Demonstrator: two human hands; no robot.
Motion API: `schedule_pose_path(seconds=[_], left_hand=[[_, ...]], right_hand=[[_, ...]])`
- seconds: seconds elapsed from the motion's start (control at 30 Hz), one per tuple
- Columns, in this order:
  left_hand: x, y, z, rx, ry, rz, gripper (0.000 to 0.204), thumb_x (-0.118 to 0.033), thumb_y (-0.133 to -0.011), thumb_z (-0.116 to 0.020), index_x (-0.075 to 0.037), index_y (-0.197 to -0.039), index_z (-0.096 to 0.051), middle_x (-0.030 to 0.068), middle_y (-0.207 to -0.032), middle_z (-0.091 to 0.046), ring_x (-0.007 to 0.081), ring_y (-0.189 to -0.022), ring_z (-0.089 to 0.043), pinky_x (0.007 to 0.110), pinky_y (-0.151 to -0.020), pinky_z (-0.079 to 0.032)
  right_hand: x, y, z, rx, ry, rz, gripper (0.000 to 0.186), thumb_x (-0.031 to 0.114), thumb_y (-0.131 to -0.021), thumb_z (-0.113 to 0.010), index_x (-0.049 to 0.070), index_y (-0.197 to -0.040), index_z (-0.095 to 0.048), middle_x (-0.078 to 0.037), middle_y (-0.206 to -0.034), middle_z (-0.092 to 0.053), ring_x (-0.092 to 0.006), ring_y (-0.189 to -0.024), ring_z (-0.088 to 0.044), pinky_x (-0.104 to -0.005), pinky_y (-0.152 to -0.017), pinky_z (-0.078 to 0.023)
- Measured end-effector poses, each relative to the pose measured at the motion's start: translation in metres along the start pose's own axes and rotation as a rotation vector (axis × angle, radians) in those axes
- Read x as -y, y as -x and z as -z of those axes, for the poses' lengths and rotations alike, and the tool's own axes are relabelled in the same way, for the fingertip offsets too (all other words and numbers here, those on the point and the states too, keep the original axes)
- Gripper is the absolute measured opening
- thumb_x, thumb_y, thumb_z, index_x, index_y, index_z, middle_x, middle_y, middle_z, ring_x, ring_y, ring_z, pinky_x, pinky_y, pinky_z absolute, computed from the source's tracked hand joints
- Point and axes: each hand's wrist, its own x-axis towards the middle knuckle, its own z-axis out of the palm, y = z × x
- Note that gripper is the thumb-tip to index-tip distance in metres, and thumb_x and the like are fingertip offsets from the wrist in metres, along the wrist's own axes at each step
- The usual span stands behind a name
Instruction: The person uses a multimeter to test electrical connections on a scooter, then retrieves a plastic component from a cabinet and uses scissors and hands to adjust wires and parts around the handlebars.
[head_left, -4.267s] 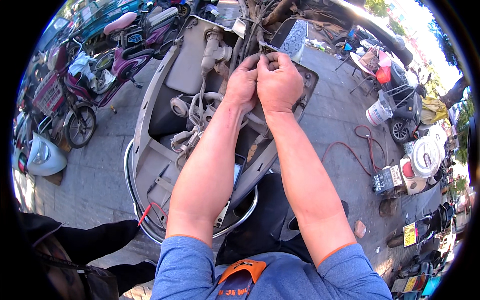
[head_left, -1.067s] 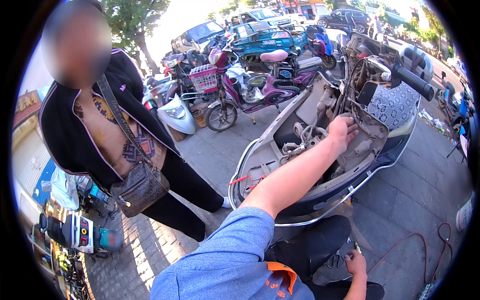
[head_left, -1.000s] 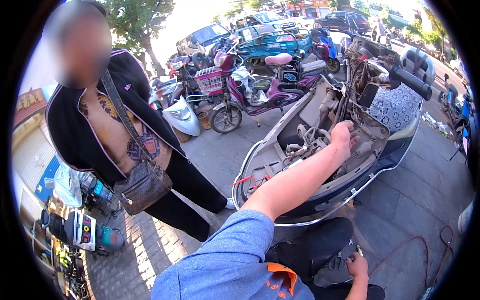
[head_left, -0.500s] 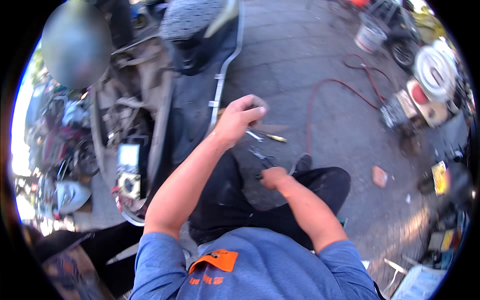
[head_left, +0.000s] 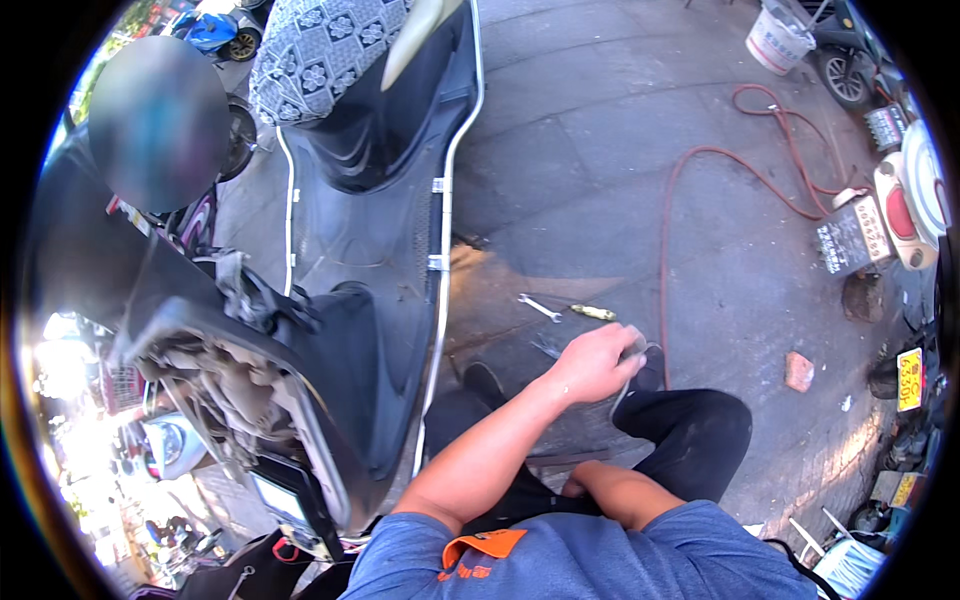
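Note:
My left hand reaches out over my knees with its fingers curled inward; whatever they hold, if anything, is hidden. My right hand is low by my lap, its fingers mostly out of sight beside my thigh. On the pavement beyond my left hand lie a small silver wrench and a screwdriver with a yellowish handle. To my left stands a dark scooter with a patterned seat cover. Its front body is opened, showing bare inner parts.
A person in dark clothes is at the scooter's far left. A red hose curls across the pavement on the right. Beyond it are a battery, a white bucket and a brick piece. A screen device sits at lower left.
My left hand has swung right and nearer to me, away from the scooter's edge. My right hand, which was closed on a dark-handled tool, has drawn back to my lap. The view has shifted.

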Motion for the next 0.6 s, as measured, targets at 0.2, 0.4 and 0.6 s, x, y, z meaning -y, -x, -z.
schedule_pose_path(seconds=[0.2, 0.4, 0.6], left_hand=[[0.025, -0.005, 0.022, -0.137, -0.192, 0.243, 0.040, -0.037, -0.099, -0.069, -0.004, -0.122, -0.067, 0.0235, -0.117, -0.069, 0.0453, -0.113, -0.069, 0.054, -0.098, -0.056], [0.004, 0.018, 0.044, -0.390, -0.201, 0.259, 0.041, -0.038, -0.100, -0.067, -0.005, -0.124, -0.067, 0.0242, -0.120, -0.070, 0.0460, -0.114, -0.069, 0.053, -0.099, -0.056], [0.014, 0.092, 0.028, -0.794, -0.055, 0.421, 0.032, -0.035, -0.098, -0.068, -0.007, -0.113, -0.072, 0.0193, -0.113, -0.072, 0.0397, -0.110, -0.071, 0.051, -0.096, -0.056]], right_hand=[[-0.038, 0.044, 0.047, 0.019, 0.169, -0.068, 0.043, 0.038, -0.094, -0.070, 0.020, -0.132, -0.079, -0.014, -0.148, -0.068, -0.0330, -0.138, -0.063, -0.0472, -0.114, -0.051], [-0.089, 0.028, 0.089, 0.098, 0.514, -0.139, 0.049, 0.035, -0.098, -0.064, 0.021, -0.146, -0.070, -0.015, -0.155, -0.062, -0.0367, -0.142, -0.059, -0.0463, -0.116, -0.048], [-0.057, 0.054, 0.104, -0.302, 0.472, -0.118, 0.052, 0.035, -0.098, -0.065, 0.020, -0.148, -0.068, -0.014, -0.155, -0.062, -0.0348, -0.143, -0.058, -0.0448, -0.117, -0.046]])
